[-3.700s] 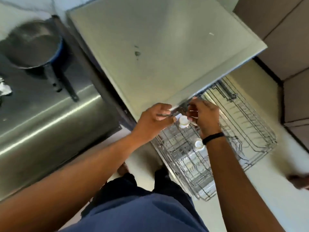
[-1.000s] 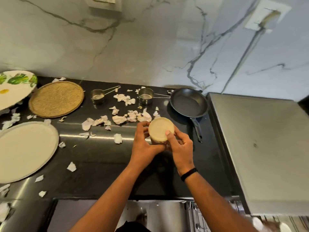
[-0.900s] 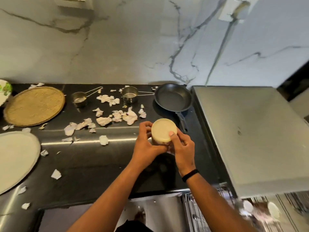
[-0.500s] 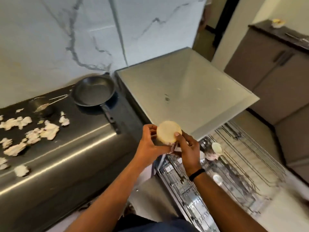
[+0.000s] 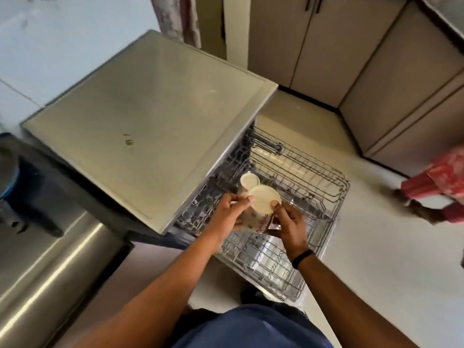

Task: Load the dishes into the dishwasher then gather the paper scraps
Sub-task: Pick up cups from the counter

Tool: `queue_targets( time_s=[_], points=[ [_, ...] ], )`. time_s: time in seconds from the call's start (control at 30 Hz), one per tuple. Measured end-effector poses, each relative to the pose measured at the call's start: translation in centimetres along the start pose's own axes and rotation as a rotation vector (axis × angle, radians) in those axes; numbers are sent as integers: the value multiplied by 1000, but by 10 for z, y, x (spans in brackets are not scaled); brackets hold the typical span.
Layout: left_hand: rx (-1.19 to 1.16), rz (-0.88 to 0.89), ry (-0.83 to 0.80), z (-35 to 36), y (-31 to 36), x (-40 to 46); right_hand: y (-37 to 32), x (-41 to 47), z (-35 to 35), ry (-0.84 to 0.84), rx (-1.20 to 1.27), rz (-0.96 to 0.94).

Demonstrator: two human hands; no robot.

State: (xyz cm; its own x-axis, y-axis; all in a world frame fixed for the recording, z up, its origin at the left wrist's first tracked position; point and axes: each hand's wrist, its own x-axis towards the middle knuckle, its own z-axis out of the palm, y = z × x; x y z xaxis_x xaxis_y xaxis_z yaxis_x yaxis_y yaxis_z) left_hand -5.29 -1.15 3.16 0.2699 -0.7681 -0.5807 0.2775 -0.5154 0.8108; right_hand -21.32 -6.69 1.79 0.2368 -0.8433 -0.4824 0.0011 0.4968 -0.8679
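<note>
Both my grips clasp the upturned cup [image 5: 256, 209] at frame centre, left hand [image 5: 229, 212] and right hand [image 5: 291, 224] on its sides, over the pulled-out dishwasher rack [image 5: 324, 197]. I keep it base-up, seat it beside the cup already racked [image 5: 249, 180], then let go.

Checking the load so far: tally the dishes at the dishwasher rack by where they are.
Mugs held in hands over the rack: 1, the patterned mug
Cups already seated in the rack: 1, the cream cup
Total: 2
</note>
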Motion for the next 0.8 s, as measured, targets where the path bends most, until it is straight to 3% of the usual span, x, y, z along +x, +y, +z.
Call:
queue_targets(
  time_s=[0.27, 0.5, 0.8],
  points=[
    [27, -236, -100, 69, -27, 58, 22, 39, -77, 80, 64, 101],
    [163, -263, -104, 102, -44, 113, 43, 80, -98, 188, 141, 224],
    [420, -295, -127, 112, -72, 202, 78, 150, -105, 221, 12, 364]
  ],
)
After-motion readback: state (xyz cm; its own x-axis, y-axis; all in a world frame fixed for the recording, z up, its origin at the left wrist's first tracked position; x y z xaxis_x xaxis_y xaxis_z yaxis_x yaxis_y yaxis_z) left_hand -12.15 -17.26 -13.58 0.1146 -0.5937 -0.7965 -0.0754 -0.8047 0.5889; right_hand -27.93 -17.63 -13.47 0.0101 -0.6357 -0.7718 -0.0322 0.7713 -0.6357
